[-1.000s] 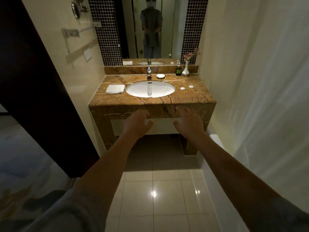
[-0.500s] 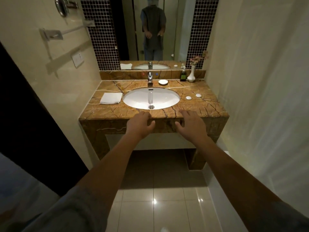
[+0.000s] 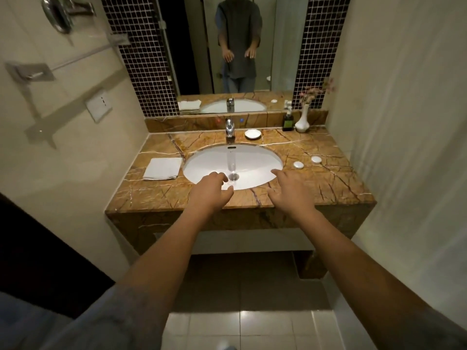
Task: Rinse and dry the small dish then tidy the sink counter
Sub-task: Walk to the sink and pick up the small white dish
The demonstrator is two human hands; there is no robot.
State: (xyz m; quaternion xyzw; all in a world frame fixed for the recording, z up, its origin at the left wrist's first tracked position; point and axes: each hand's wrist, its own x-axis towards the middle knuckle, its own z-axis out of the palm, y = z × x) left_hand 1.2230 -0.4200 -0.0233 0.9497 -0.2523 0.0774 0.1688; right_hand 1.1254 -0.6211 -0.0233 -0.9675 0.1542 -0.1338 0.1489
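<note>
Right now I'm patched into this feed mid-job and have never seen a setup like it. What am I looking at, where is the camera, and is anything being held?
There is no machine here. A person wears one wide camera on the head, looking forward and down, so the two bare arms reaching in from the bottom are theirs. The mirror shows the same person reflected.

The left hand and right hand hover spread open near the front rim of the white sink. Neither holds anything.

On the marble counter: a folded white towel left of the sink, a small white dish just right of the faucet, a dark bottle and a white vase with flowers in the back right corner, and two small white round things right of the sink; what they are I cannot tell.
</note>
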